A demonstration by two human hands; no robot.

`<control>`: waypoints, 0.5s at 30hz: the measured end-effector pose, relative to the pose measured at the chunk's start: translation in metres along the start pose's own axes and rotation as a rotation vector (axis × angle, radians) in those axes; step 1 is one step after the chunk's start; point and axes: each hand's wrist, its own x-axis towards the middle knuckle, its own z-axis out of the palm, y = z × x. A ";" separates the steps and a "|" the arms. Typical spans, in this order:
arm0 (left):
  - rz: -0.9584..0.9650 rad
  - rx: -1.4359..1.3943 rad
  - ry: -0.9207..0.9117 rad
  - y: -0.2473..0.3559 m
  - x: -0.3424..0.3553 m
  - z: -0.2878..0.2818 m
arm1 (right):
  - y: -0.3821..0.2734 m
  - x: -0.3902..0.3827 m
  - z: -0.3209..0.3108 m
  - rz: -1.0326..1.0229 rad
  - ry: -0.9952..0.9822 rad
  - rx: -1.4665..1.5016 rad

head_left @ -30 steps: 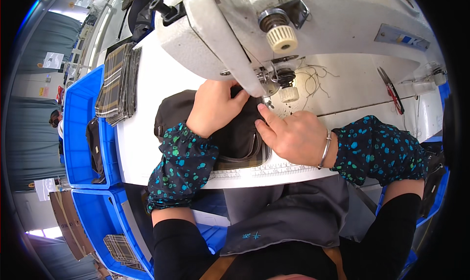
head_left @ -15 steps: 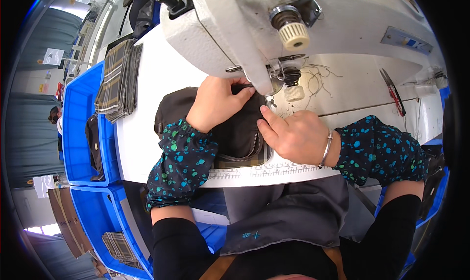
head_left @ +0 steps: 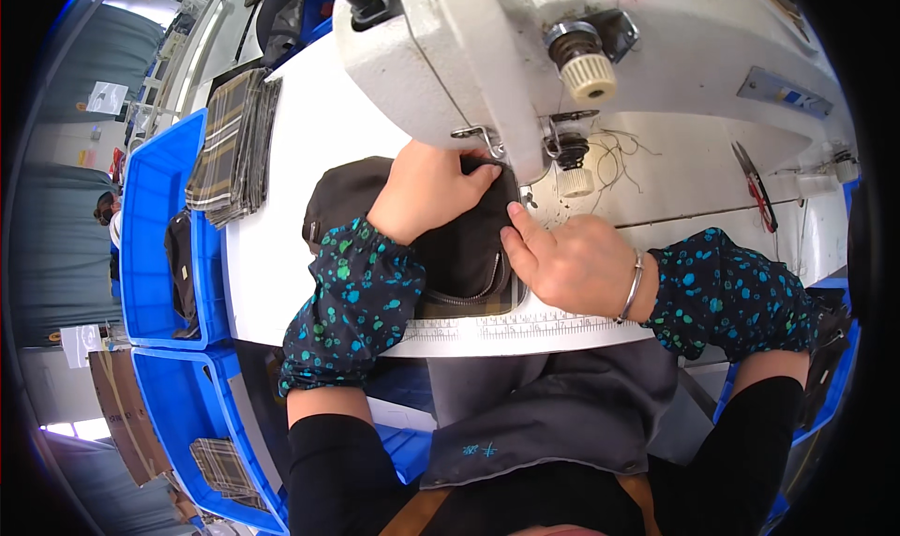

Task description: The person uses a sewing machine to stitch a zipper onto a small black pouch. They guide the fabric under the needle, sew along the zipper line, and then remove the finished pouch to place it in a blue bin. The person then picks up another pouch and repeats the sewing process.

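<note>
A dark brown fabric piece (head_left: 352, 194) with a curved metal zipper (head_left: 469, 300) lies on the white sewing table. Plaid cloth (head_left: 502, 305) shows along its near edge. My left hand (head_left: 427, 191) rests on the far part of the piece, its thumb and fingers closed on the fabric beside the needle area; some fingertips are hidden under the machine head. At the right edge, my right hand (head_left: 577, 262) grips the fabric between forefinger and thumb, the other fingers curled. Above both hands is the white sewing machine (head_left: 412, 58); its needle is hidden from sight.
Stacked plaid pieces (head_left: 230, 151) lie at the table's left edge, near a blue bin (head_left: 164, 325) holding dark cloth. A lower blue bin (head_left: 183, 386) contains plaid cloth. Red-handled scissors (head_left: 757, 189) and loose threads (head_left: 619, 156) lie right. A ruler strip (head_left: 553, 327) follows the near edge.
The view has shifted slightly, so the machine appears farther right. Both hands keep nearly the same hold on the fabric; my left thumb has hardly moved.
</note>
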 end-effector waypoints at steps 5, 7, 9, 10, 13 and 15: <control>0.121 -0.032 0.071 -0.002 0.015 0.005 | 0.009 -0.001 0.000 0.009 -0.014 -0.053; 0.151 -0.111 0.062 -0.015 0.019 0.009 | 0.009 0.001 0.001 0.006 -0.010 -0.069; 0.100 -0.078 0.023 -0.008 0.019 0.005 | 0.011 0.001 0.001 0.013 -0.010 -0.071; 0.075 -0.062 0.004 -0.004 0.019 0.003 | 0.010 0.000 0.000 0.018 -0.008 -0.062; -0.013 -0.046 -0.078 0.002 0.022 0.000 | 0.012 -0.002 0.001 0.015 -0.005 -0.060; 0.094 -0.109 0.022 -0.014 0.023 0.011 | 0.012 0.000 0.002 0.011 -0.001 -0.072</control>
